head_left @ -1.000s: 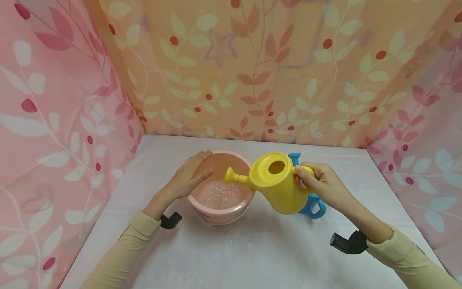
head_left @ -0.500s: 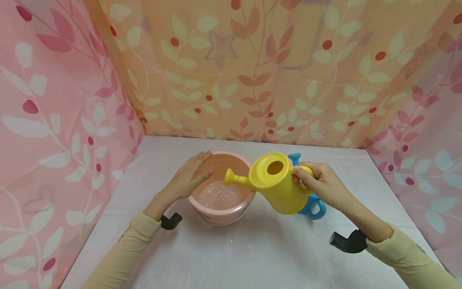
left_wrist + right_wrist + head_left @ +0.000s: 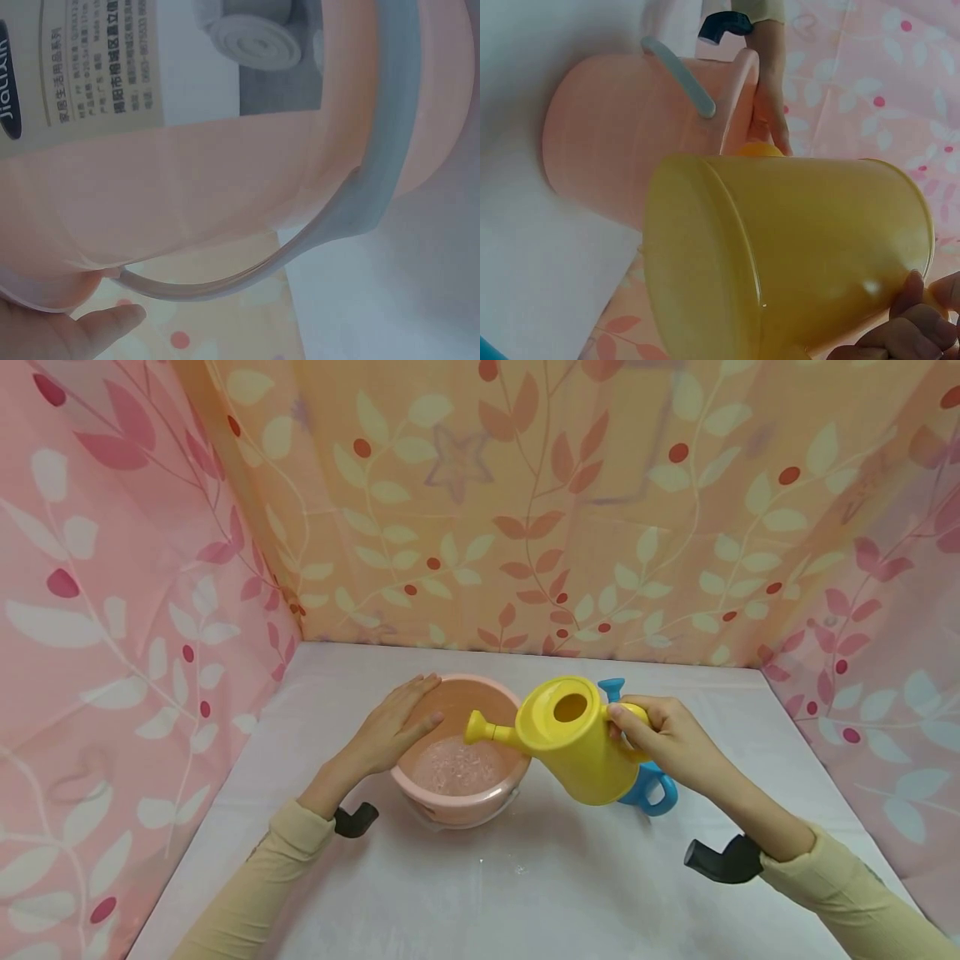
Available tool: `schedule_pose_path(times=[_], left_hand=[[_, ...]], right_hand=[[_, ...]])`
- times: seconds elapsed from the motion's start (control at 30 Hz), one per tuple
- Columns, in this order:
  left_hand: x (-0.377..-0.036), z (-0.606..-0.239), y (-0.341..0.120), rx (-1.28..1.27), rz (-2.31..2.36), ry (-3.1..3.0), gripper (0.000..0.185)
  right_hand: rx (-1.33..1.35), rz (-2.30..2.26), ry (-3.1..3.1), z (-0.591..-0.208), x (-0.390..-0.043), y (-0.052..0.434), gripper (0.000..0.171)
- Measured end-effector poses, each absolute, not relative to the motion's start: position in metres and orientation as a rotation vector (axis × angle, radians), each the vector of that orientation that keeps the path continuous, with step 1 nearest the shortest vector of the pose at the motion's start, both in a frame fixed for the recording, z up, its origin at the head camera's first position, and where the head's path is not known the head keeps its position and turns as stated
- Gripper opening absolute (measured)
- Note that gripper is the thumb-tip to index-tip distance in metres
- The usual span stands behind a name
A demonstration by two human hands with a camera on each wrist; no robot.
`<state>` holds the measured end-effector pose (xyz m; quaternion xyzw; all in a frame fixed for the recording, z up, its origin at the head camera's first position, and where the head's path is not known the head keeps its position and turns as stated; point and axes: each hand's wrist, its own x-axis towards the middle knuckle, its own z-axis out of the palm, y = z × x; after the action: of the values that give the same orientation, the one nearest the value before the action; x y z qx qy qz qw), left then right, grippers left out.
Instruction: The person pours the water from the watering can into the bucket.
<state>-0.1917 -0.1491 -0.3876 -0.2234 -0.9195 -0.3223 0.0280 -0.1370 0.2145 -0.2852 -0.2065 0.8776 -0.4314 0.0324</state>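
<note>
My right hand (image 3: 667,739) grips the handle of a yellow watering can (image 3: 577,764), holding it tilted toward the left. Its spout head (image 3: 477,727) is over the pink bucket (image 3: 457,812), where rippling water (image 3: 456,767) covers the bottom. At the bucket's left rim rests my left hand (image 3: 386,727), fingers straight and thumb reaching over the inside. In the left wrist view the thumb (image 3: 112,322) shows beside the rim, and the bucket's grey handle (image 3: 315,236) hangs down along its side. The right wrist view shows curled fingers (image 3: 911,330) at the can's handle.
Behind the yellow can stands a blue watering can (image 3: 658,792), mostly hidden. A few drops of water (image 3: 517,865) lie on the white table (image 3: 570,902) in front of the bucket. Leaf-patterned cloth (image 3: 525,527) hangs at the back and both sides.
The yellow watering can has tipped very slightly further left. Ripples on the water in the bucket have shifted. My left hand stays at the rim.
</note>
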Motion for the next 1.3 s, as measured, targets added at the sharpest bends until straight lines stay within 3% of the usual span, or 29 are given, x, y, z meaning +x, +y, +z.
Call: schedule_pose_path(times=[1.3], left_hand=[[-0.1917,-0.3865,-0.1485,-0.688,-0.996,-2.841,0.064]], right_hand=[[-0.587,-1.278,2.731,-0.2808,-0.1387,0.2129,0.029]])
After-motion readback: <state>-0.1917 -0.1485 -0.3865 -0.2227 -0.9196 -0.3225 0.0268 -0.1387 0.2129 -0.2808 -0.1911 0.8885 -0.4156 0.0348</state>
